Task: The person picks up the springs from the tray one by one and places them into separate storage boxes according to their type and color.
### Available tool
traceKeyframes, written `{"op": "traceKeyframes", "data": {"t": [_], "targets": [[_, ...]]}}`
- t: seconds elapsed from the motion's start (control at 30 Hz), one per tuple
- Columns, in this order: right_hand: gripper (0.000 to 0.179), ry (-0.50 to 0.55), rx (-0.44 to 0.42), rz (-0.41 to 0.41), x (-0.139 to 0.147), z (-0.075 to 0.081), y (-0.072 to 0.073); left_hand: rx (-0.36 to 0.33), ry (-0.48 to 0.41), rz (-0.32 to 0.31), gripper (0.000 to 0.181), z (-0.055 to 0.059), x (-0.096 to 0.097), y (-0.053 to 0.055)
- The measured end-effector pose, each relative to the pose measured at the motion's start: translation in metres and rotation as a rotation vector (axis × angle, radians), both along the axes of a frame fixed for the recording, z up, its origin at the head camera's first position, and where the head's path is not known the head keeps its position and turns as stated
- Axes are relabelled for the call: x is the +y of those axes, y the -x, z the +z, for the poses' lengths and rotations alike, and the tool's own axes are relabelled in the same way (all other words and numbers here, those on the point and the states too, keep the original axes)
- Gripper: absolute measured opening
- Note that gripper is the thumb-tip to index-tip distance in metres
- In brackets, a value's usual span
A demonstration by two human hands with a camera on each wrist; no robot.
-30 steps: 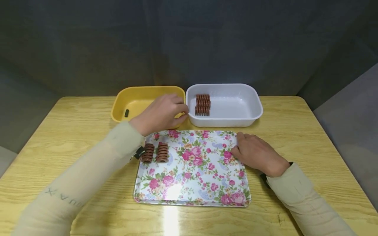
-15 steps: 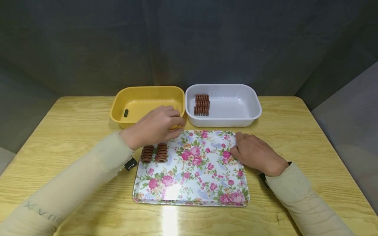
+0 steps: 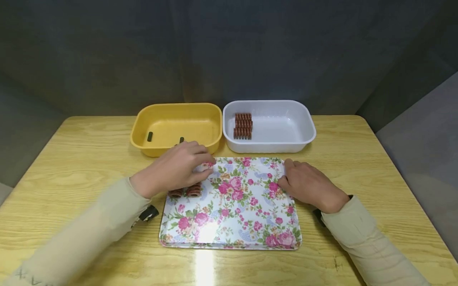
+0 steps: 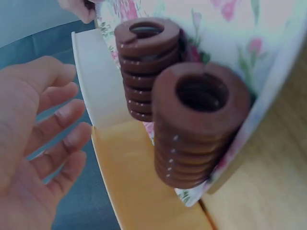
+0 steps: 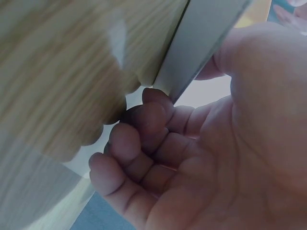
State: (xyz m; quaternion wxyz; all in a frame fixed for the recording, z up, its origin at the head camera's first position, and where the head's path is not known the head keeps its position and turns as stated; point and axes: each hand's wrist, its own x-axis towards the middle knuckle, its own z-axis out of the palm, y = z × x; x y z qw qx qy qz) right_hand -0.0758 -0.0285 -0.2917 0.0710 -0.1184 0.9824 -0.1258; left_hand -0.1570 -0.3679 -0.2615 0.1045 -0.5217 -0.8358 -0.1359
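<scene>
Two brown coil springs (image 4: 199, 124) stand out large in the left wrist view, side by side on a flower-patterned tray (image 3: 229, 218). My left hand (image 3: 175, 167) hovers over the tray's far left corner and partly hides the springs in the head view. Its fingers (image 4: 72, 115) are loosely bent with nothing between them, apart from the springs. On the right, my right hand (image 3: 311, 184) grips the tray's side near the far corner. The right wrist view shows the thumb inside the rim and the curled fingers (image 5: 124, 141) outside, low by the wooden table.
Behind the tray stand a yellow bin (image 3: 152, 151) and a white bin (image 3: 270, 147), side by side. Small dark green cylinders (image 3: 150, 136) lie in the yellow one. Brown coil springs (image 3: 243, 126) lie in rows at the white bin's left end. A dark curtain (image 3: 229, 51) hangs behind.
My left hand has moved left and nearer, from the yellow bin's front right corner to above the springs on the tray. Another dark green cylinder has come into view. My right hand keeps its place.
</scene>
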Motion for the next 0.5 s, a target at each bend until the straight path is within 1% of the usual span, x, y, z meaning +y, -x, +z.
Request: {"op": "traceKeyframes", "data": {"t": [0.17, 0.33, 0.5], "targets": [[0.017, -0.004, -0.007, -0.009, 0.000, 0.000, 0.000, -0.030, -0.004, 0.030, 0.026, -0.006, -0.007, -0.006], [0.018, -0.009, -0.005, -0.011, 0.000, -0.001, 0.000, -0.105, -0.009, 0.068, 0.033, -0.013, -0.013, -0.011], [0.017, -0.006, -0.010, -0.016, -0.001, 0.001, 0.000, -0.158, 0.018, 0.086, 0.040, -0.018, -0.018, -0.016]]}}
